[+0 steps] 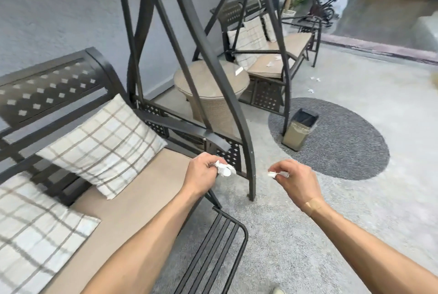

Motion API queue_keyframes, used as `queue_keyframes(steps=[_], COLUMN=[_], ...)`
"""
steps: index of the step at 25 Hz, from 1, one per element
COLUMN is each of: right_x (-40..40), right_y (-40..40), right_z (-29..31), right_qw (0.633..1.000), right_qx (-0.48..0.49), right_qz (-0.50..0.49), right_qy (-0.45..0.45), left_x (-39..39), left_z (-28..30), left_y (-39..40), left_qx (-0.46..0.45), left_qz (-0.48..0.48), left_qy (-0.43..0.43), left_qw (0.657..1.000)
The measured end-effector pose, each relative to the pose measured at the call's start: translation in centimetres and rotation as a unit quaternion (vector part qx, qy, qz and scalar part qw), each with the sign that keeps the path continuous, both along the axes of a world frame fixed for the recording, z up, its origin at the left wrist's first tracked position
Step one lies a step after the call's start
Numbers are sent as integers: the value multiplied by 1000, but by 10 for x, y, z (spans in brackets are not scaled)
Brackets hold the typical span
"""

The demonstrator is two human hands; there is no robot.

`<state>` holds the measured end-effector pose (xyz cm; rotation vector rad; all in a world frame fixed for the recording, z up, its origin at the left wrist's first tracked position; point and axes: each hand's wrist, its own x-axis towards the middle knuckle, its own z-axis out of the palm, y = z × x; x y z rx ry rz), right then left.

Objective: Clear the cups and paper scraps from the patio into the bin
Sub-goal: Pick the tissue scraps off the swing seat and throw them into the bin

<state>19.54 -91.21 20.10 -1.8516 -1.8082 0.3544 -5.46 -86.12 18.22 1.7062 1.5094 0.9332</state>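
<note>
Near swing bench (132, 189) filled the left of the view; a second one (279, 56) stood beyond a round side table (213, 85). Grey rug (343, 142) on the floor, with the bin (299, 130) at its near edge, lined in black, mouth open.

Left hand (201, 172) gripped a crumpled paper wad (222, 169), fingers curled round it. Right hand (296, 178) pinched a smaller scrap (272, 174) at the fingertips. Both held at waist level, well apart from the bin.

Step in hand, as judged: carry both loads to the bin. Best done by walking round the swing's front leg (246, 151), bringing the hands right over the mouth before letting go (light paper drifts).

More scraps lay on the far cushion (270, 64) and the floor (315, 78) beside it. A pale slip (239, 71) rested on the table top. No cups could be made out. The bin's contents were hidden, the far background blurred.
</note>
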Motion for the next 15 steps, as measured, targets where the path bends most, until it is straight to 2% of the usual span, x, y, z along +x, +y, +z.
queue_keyframes(steps=[6,15], right_x=[113,300], right_y=[1,32], right_z=[-1,15], right_qw=[997,993], right_qx=[11,33], right_qz=[-72,-115], right_qy=[8,-5], left_x=[124,326], left_z=[6,11], left_y=[37,85], left_qx=[8,15], left_qz=[-80,-159], left_qy=[18,61], left_qw=[997,985])
